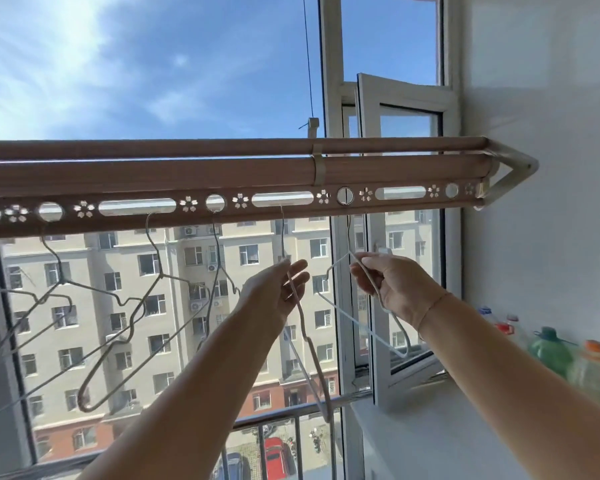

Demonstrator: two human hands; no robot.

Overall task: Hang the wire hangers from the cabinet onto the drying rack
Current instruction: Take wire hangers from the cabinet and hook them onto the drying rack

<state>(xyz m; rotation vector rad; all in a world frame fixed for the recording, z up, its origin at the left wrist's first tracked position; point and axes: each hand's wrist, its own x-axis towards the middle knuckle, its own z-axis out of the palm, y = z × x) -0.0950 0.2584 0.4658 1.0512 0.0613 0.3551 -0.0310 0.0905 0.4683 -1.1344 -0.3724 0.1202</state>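
The brown drying rack spans the view overhead, with a strip of round holes and long slots along its lower edge. Several wire hangers hang from these openings. My left hand reaches up with straight fingers that touch a pale hanger hooked in a long slot. My right hand pinches the shoulder wire of a white hanger whose hook sits in a round hole further right. Two more hangers dangle tilted to the left.
A white window sash stands open inward just behind my right hand. Plastic bottles line the sill at the right, against a white wall. Beyond the glass are a balcony railing and apartment blocks.
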